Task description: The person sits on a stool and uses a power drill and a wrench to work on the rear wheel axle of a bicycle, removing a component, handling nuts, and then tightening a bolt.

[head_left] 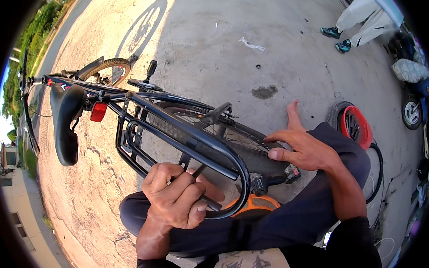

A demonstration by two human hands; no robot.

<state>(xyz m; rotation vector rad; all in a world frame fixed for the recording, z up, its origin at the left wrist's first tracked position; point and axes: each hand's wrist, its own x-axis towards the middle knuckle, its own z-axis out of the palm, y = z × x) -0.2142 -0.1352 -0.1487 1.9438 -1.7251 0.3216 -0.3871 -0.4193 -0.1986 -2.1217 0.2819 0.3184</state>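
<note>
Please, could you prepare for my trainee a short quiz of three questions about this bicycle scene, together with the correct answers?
1. Which part of the bicycle does the left hand grip?
(a) the saddle
(b) the rear rack
(c) the handlebar

2. True or false: the right hand is closed around a pedal.

3. Fill in the blank: the round tub just beyond the right knee is ____ in colour.

Key:
1. b
2. False; it is open, at the rear tyre.
3. red
</note>
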